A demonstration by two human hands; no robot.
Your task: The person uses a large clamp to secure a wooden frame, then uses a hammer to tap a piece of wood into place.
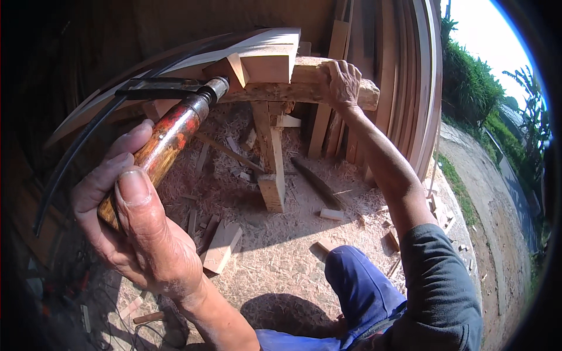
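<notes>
My left hand [140, 228] is closed round the worn wooden handle of a hand tool [170, 137], raised close in front of me. The handle has red patches and a metal collar at its upper end; its working end cannot be made out clearly. Behind the collar lies a dark flat piece [158, 89], and I cannot tell if it joins the tool. My right hand [342, 82] grips the top of a rough wooden beam [366, 96] near its right end. On this beam rests a pale sawn timber [269, 58], with a small wooden wedge [236, 70] against its near side.
A wooden leg [270, 152] stands under the beam. Tall boards [404, 76] lean at the right. Shavings cover the ground, with a wood block [223, 248] and several offcuts. A black strip [76, 140] curves down at the left. Outside runs a path [486, 175].
</notes>
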